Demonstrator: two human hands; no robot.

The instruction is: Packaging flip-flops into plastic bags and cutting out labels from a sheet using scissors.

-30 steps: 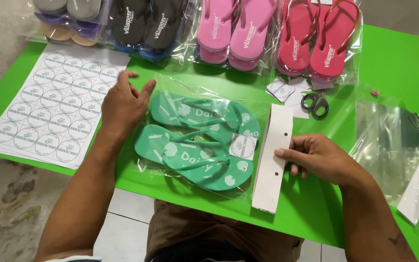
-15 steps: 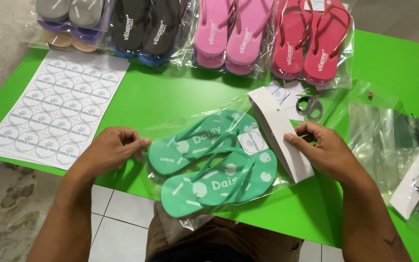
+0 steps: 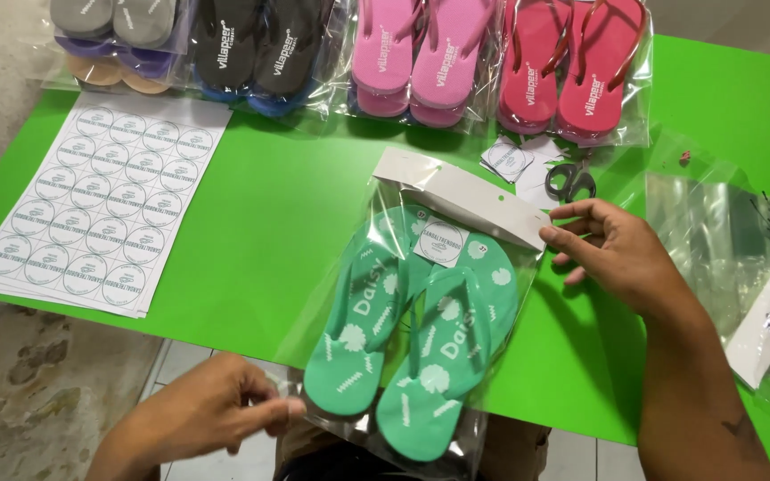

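The left hand (image 3: 211,414) is pinching the bottom corner of a clear plastic bag (image 3: 331,303) — its fingers (image 3: 271,411) are closed tight on the thin plastic. Inside the bag a pair of green flip-flops (image 3: 412,334) is lying side by side, toes pointing away from those fingers, heels hanging a bit over the near edge of the green bench (image 3: 296,205). The right hand (image 3: 621,254) is holding the far end of the white card strip (image 3: 461,196) at the top of the bag, with its fingers (image 3: 572,242) bent and closed on the card's edge. A round sticker (image 3: 441,242) is sitting on the bag just below the card, close to the right fingers. Just past the right fingers a pair of scissors (image 3: 570,183) is lying on some small paper labels (image 3: 510,160). Far off to the left of the left fingers a sheet of round stickers (image 3: 104,209) is lying flat. Across the far side of the bench bagged flip-flops are lined up — grey (image 3: 109,27), black (image 3: 256,49), pink (image 3: 416,58) and red (image 3: 572,67). To the right of the right hand some empty clear bags (image 3: 715,240) are piled up.
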